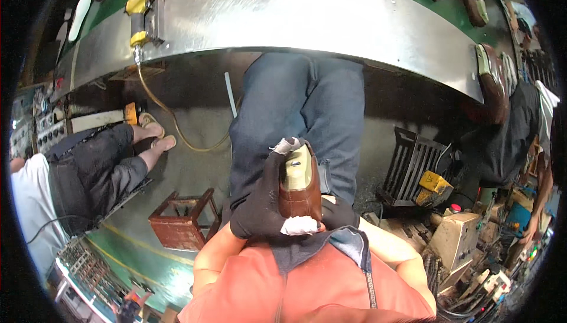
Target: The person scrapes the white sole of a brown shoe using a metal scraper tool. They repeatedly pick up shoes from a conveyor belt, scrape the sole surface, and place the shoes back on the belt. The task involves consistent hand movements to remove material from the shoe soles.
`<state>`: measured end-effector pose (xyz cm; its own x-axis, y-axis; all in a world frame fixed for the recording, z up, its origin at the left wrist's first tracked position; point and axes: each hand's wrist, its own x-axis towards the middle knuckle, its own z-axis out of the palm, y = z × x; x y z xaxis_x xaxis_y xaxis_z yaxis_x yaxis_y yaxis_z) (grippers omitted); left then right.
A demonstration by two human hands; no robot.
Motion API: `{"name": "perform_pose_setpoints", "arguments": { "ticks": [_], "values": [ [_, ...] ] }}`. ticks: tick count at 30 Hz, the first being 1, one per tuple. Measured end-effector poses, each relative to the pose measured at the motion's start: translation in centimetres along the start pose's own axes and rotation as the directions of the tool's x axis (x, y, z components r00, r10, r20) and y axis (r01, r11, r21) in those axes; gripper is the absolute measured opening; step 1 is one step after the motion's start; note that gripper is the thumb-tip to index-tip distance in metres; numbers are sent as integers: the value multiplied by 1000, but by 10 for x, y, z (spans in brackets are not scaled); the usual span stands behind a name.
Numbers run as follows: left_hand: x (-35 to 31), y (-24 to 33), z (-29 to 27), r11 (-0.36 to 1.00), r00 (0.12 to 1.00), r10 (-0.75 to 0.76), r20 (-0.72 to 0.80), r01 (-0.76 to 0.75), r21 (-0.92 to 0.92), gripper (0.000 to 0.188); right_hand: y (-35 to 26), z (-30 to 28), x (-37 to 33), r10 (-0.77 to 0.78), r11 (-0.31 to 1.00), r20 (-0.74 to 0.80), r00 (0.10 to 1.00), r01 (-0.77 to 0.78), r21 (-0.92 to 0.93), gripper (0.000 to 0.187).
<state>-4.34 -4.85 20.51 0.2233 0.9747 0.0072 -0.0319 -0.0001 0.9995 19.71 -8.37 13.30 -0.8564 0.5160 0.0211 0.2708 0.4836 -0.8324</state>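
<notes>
A brown leather shoe (300, 203) with a cream-yellow last (298, 168) in its opening is held close above my lap. My left hand (260, 209), in a black glove with white wrapped fingertips, is closed around the shoe's left side. One wrapped digit reaches the last's far end and another presses near the shoe's near end. My right hand (338, 212), also black-gloved, is closed against the shoe's right side; its fingers are mostly hidden behind the shoe and my clothing.
A metal-topped bench (283, 13) spans ahead, bearing a yellow-black air tool (138, 18) with a hose (171, 113). More brown shoes (493, 80) stand at right. A wooden stool (184, 219) and a seated person (97, 172) are left; a black rack (416, 166) and machinery (455, 237) are right.
</notes>
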Motion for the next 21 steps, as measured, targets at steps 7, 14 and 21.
{"name": "perform_pose_setpoints", "arguments": {
  "ticks": [7, 14, 21],
  "values": [
    [-1, -10, 0, 995, 998, -26, -54, 20, -98, 116, -2, -17, 0, -21, 995, -38, 999, 18, -94, 38],
    [42, -103, -31, 742, 924, -358, 136, 370, -559, 45, -30, -88, 67, 265, 958, -111, 958, -248, 146, 25],
    [95, -81, -4, 820, 915, -289, -282, 388, 420, 44, 23, -117, 105, 739, 423, 38, 672, -509, 750, 55]
  ]
}}
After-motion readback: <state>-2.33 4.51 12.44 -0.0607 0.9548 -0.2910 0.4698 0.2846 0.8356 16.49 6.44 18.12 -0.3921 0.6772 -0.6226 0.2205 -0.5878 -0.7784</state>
